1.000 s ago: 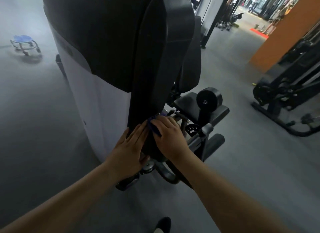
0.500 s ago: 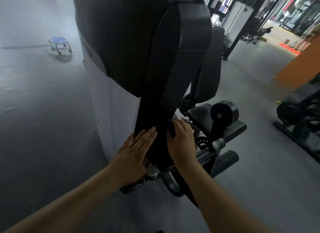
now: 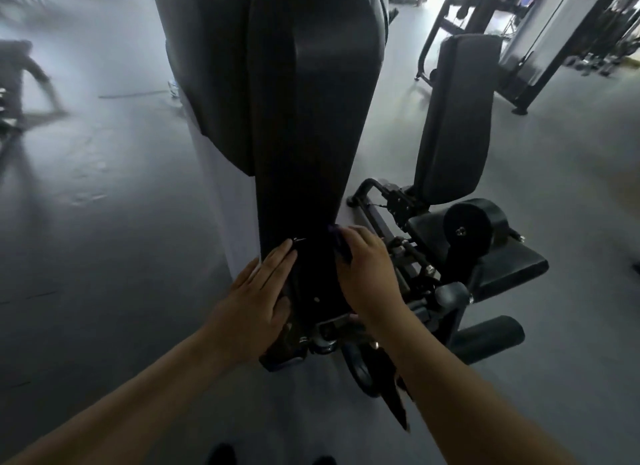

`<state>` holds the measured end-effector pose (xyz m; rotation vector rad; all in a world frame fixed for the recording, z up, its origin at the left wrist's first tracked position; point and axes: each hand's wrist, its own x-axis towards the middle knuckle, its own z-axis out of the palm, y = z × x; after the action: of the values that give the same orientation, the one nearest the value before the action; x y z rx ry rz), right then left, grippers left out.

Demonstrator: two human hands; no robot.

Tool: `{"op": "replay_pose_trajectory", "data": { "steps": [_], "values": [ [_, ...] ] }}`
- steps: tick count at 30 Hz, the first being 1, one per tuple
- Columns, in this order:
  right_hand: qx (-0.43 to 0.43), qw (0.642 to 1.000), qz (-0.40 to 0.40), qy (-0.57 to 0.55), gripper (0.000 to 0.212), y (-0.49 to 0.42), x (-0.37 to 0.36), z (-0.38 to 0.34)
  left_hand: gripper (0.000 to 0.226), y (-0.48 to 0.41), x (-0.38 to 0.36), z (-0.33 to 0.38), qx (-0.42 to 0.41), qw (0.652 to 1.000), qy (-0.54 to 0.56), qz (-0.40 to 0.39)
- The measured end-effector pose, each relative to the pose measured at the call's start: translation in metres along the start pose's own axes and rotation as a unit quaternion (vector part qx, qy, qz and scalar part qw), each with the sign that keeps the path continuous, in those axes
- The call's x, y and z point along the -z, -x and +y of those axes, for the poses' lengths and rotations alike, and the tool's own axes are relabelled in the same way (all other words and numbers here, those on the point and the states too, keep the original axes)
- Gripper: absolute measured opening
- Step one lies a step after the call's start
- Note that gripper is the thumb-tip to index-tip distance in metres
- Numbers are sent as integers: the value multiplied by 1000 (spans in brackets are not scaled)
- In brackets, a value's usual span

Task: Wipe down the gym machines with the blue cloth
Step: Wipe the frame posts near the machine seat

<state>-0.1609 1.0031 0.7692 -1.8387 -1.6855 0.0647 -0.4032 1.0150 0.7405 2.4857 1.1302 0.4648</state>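
The gym machine stands on a grey, matte floor that takes a pale sheen from daylight at the far end of the room. Its tall black shroud narrows toward the floor, with a white panel behind it.

The left hand lies flat on the shroud's lower left side, fingers straight and together. The right hand curls over the blue cloth and presses it against the shroud's lower right edge. Only a dark strip of cloth shows beyond the fingertips.

The two hands are apart, one on either side of the shroud. To the right are an upright backrest, a roller pad and a black seat. A cable frame stands toward the far right corner.
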Motion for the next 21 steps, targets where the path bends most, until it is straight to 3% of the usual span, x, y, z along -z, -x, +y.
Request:
{"op": "replay_pose_trajectory", "data": {
  "steps": [4, 7, 10, 16, 21],
  "values": [
    [170, 982, -75, -9, 48, 29, -6, -9, 73, 3, -1, 13, 22, 999, -32, 13],
    [103, 994, -27, -26, 47, 30, 1, 22, 68, 8, -4, 28, 45, 998, -42, 31],
    [6, 996, -14, -86, 50, 41, 3, 33, 79, 11, -11, 45, 81, 996, -36, 32],
    [102, 991, -67, -57, 56, 80, 6, 37, 93, 5, -30, 60, 121, 991, 15, 59],
    [139, 983, -84, -82, 50, 64, 0, 11, 106, 7, -16, 50, 104, 992, 52, 53]
  ]
}}
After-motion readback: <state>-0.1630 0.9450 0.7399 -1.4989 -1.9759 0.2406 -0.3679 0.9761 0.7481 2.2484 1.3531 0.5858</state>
